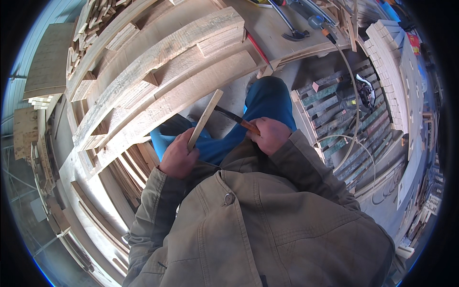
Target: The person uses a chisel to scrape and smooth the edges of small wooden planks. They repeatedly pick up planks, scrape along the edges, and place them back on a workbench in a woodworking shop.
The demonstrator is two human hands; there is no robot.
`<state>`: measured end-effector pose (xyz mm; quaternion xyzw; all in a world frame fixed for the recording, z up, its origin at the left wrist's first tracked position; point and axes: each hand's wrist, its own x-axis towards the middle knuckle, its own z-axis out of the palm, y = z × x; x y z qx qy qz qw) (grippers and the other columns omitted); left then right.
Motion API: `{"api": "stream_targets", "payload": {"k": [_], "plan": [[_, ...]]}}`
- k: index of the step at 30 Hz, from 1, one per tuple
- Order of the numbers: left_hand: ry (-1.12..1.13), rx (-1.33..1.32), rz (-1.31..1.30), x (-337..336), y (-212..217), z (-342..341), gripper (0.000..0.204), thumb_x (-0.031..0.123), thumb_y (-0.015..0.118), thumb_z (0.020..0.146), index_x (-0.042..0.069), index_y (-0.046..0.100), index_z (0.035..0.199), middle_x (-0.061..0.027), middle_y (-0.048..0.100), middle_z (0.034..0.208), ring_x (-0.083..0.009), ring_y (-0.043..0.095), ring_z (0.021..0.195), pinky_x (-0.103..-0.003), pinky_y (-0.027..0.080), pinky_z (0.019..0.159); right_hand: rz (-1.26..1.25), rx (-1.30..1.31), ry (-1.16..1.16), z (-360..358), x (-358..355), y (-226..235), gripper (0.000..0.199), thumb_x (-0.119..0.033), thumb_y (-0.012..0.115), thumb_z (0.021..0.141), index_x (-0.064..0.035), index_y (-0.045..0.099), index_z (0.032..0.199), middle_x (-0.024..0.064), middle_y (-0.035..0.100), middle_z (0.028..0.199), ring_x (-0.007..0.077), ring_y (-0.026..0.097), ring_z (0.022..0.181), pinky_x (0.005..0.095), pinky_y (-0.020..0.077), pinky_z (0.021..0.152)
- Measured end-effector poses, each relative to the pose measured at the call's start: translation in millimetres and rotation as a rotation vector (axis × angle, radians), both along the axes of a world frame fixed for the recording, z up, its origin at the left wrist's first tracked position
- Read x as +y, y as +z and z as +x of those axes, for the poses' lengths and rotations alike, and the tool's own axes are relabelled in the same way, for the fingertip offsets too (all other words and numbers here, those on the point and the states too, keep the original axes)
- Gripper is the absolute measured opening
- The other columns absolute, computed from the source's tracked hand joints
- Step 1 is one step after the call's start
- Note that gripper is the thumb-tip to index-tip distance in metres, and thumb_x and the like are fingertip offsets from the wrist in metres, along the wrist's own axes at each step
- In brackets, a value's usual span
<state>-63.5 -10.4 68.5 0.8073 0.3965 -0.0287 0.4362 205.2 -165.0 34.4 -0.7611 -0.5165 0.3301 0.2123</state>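
Observation:
My left hand (180, 155) is closed around the lower end of a thin wooden strip (205, 118), which slants up and to the right in front of my lap. In my right hand (271, 136) is a tool with an orange-brown handle and a narrow dark shaft (229, 115). The shaft points left and up to the strip, and its far end passes close to or behind the wood. I cannot tell whether they touch. Both hands are over my blue trousers (270, 100), between my knees.
Ahead and left is a workbench with long boards (167, 57) joined by short blocks. A red pencil-like stick (258, 50), a claw hammer (296, 35) and a hose-fed air tool (316, 22) lie on top. At right, a slatted pallet (330, 129) carries a looping hose (356, 105) beside stacked wood (387, 71).

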Motion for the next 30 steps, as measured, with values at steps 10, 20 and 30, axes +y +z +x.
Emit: {"api": "stream_targets", "payload": {"k": [10,20,30], "plan": [[-0.039,0.039,0.034,-1.3,-3.4,2.8,0.057,0.013,0.06,0.088,0.003,0.054,0.144,-0.0291,0.065,0.127,-0.0457,0.063,0.12,-0.048,0.05,0.103,0.002,-0.006,-0.007,-0.3,-1.0,-0.7,0.033,-0.031,0.072,0.095,-0.0054,0.073,0.116,0.0155,0.071,0.107,0.0383,0.069,0.1,0.0461,0.0538,0.087],[-0.051,0.024,0.021,-3.3,-1.0,5.2,0.06,0.013,0.06,0.087,0.002,0.054,0.145,-0.0307,0.065,0.128,-0.0465,0.063,0.12,-0.048,0.051,0.104,-0.069,0.096,-0.053,0.0,0.8,0.0,0.031,-0.032,0.075,0.093,-0.0023,0.069,0.099,0.0203,0.07,0.093,0.0408,0.067,0.093,0.0469,0.0508,0.082],[-0.062,0.013,0.083,-6.2,10.0,7.5,0.061,0.014,0.061,0.086,0.005,0.053,0.146,-0.0293,0.065,0.124,-0.0478,0.064,0.114,-0.051,0.052,0.099,-0.075,0.232,-0.032,4.9,-2.0,-8.7,0.033,-0.033,0.073,0.096,-0.0019,0.064,0.105,0.0242,0.069,0.089,0.0452,0.066,0.091,0.0495,0.0498,0.081]]}}
